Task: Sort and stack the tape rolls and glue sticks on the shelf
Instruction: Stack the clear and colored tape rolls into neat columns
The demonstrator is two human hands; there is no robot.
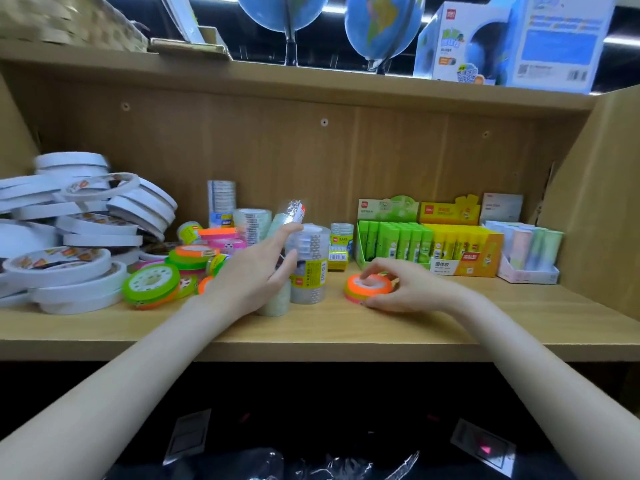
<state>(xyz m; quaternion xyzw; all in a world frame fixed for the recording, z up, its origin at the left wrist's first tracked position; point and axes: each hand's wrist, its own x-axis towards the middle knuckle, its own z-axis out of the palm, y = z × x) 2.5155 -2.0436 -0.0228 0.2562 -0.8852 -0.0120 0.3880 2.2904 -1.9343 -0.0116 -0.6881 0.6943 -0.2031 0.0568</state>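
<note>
Shelf (pixel 311 327), stationery stock, sorting unfinished.

Neon rolls: 1 short stack (pixel 369 288) of 2 rolls, orange over pink, on bare board in front of the glue boxes. Right hand (pixel 408 289) curls over it, fingertips pinching the rim, probably squaring the rolls to start a tidy pile. At least 6 more neon rolls lie in a loose heap (pixel 173 271) at centre-left, overlapping and tilted; exact count unclear.

Clear tape: 1 wrapped tube (pixel 310 261) upright at centre. Left hand (pixel 256 271), fingers spread and nearly straight, rests against its side, likely steadying it. About 5 further clear packs behind, 1 leaning.

White rolls (pixel 79 233): large slumped pile at far left, over 10, uncounted.

Glue sticks: 3 display boxes at right, upright and already ordered: green (pixel 391 240), yellow (pixel 464 247), pastel (pixel 526 251).
</note>
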